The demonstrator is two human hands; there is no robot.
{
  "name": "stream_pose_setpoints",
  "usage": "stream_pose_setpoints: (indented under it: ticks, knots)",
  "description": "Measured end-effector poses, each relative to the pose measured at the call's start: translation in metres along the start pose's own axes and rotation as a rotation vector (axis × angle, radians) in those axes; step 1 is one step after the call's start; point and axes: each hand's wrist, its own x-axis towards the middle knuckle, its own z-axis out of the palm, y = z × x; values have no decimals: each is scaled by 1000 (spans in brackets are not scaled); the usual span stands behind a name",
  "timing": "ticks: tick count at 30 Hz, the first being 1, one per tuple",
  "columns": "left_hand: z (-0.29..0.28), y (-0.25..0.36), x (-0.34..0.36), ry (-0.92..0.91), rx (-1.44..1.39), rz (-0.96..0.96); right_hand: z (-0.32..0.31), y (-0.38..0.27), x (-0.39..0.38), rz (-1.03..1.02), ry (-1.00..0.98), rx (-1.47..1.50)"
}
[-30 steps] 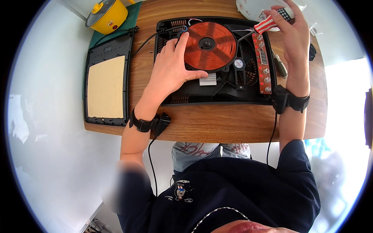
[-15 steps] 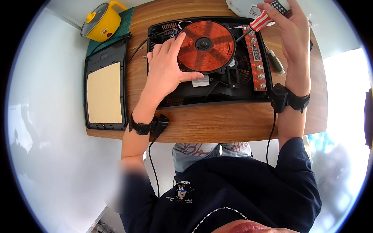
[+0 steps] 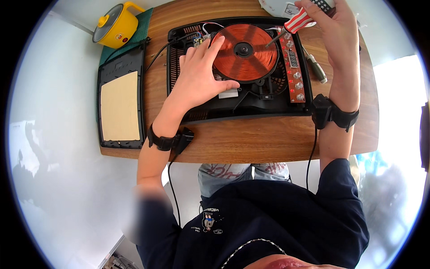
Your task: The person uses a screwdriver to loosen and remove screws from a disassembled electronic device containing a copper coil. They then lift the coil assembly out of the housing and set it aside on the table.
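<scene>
A flat round copper coil (image 3: 257, 62) with a dark hub sits in the opened black housing of an induction cooker (image 3: 264, 109). My left hand (image 3: 196, 77) grips the coil's left edge, fingers at the upper left and thumb at the lower left. Up at the top right, my right hand (image 3: 337, 40) is closed around a screwdriver (image 3: 296, 21) with a red and white striped handle. Its shaft slants down and left, the tip over the coil's right part; whether it touches cannot be made out. A narrow red-brown control board (image 3: 296, 83) runs along the housing's right side.
A black panel (image 3: 141, 103) with a beige sheet (image 3: 120, 106) lies left on the wooden table (image 3: 233, 142). Behind it, a yellow pot (image 3: 117, 31) stands on a green mat (image 3: 144, 27). A grey-green handled tool (image 3: 319, 71) lies right of the housing.
The coil has shifted a little to the right, my left hand moving with it. The screwdriver's tip has come left, from the coil's right rim to over its windings.
</scene>
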Motion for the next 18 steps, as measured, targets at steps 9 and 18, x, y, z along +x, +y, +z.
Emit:
stream_pose_setpoints:
  ticks: [9,18]
  knots:
    - [-24,-19,-15,-8,-188,63,30,-14,-20,-211,49,130]
    - [-33,-80,-20,163,-125,72,83,-35,-51,-376,-233,186]
